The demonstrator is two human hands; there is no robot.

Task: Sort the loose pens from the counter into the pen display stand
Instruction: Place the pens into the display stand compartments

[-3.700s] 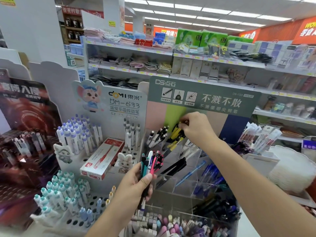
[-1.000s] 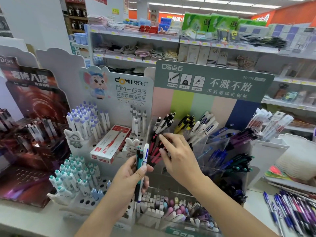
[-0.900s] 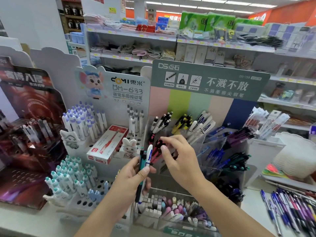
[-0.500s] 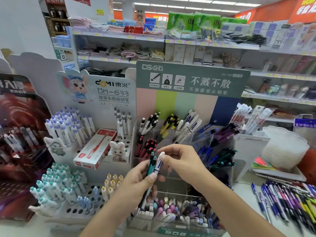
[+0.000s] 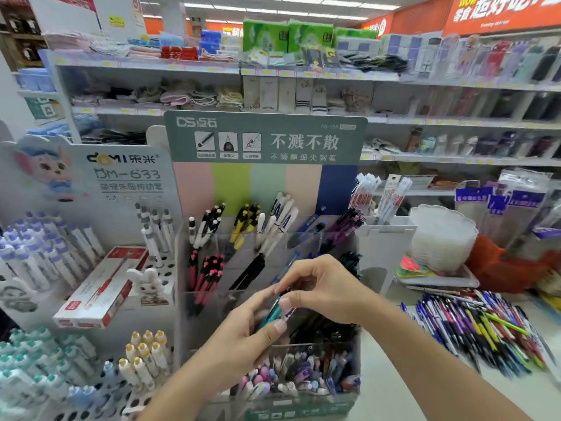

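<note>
The clear tiered pen display stand [image 5: 343,354] with a green header card stands in front of me, its compartments holding black-white, yellow, white, pink, blue and purple pens. My left hand [image 5: 243,338] grips a teal pen [image 5: 270,314] and what looks like a second pen just in front of the stand's middle tier. My right hand [image 5: 321,290] pinches the top end of these pens with thumb and forefinger. A heap of loose pens [image 5: 479,332] in many colours lies on the white counter [image 5: 388,387] at the right.
A white peg stand [image 5: 91,268] with blue-capped pens, a red-white box [image 5: 100,287] and a rabbit figure [image 5: 148,284] is at the left. A white holder [image 5: 385,238] and stacked white trays [image 5: 440,238] sit right of the display. Store shelves fill the background.
My right hand left the pink pen compartment and came down to the pens in my left hand. Both hands dropped lower in front of the stand. My view turned right, showing more of the loose heap.
</note>
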